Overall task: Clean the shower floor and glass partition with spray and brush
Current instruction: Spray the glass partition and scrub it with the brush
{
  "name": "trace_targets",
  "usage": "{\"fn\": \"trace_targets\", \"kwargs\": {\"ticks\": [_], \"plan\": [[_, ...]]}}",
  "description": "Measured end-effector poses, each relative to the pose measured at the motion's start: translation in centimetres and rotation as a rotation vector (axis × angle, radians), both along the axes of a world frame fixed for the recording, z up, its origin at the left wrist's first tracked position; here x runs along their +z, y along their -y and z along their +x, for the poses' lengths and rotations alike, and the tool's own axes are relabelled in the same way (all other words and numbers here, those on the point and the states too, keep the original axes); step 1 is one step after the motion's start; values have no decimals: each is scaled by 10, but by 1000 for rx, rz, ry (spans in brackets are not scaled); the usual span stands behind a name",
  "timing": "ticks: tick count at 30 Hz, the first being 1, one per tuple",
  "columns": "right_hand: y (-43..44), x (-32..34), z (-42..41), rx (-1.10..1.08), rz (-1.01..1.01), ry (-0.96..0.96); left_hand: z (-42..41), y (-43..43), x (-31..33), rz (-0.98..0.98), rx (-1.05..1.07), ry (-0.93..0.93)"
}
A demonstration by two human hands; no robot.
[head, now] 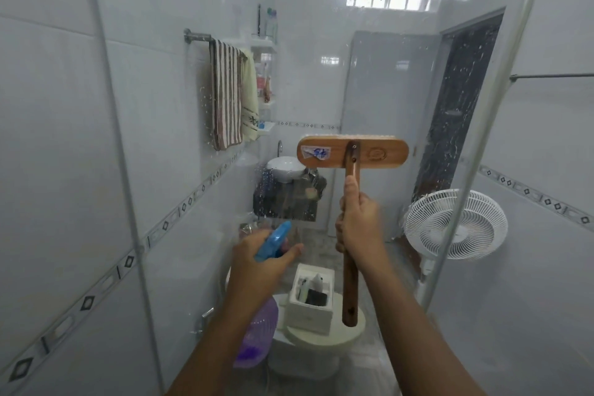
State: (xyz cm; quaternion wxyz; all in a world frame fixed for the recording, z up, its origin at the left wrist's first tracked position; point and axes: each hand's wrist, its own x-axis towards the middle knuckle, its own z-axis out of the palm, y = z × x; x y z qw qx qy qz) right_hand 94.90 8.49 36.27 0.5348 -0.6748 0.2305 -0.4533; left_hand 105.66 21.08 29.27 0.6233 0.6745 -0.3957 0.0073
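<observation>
Right hand [358, 222] is clenched on brush [353, 153] handle, mid-shaft; left hand [257, 270] is wrapped round spray [274, 240]. Brush judged rigid, top-heavy.

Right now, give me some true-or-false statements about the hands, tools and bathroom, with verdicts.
1. The right hand grips the wooden brush by its handle. True.
2. The left hand holds a red spray bottle. False: the spray bottle is blue.
3. A striped towel hangs on the wall rail. True.
4. The white fan sits on the toilet. False: a white box sits on the toilet; the fan stands apart, to the right.
</observation>
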Motion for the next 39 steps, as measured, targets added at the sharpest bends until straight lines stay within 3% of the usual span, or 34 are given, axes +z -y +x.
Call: {"fn": "trace_targets", "kwargs": {"ticks": [7,16,25,31,34,36,39], "plan": [[4,-11,6,-9,-40,7,-1,-3,12,-106,119,71],[-45,-138,19,45,-17,-228,8,-15,11,-188,229,135],[-30,-7,62,21,-159,-14,19,-30,30,-228,286,143],[-44,-88,48,34,-71,-146,23,-37,52,-270,281,189],[-43,-90,45,46,-93,-171,28,-38,67,-272,272,214],[-36,-52,51,44,-163,-122,30,-36,78,-268,256,226],[-21,57,54,-44,-267,-31,28,-29,102,-263,236,244]]}}
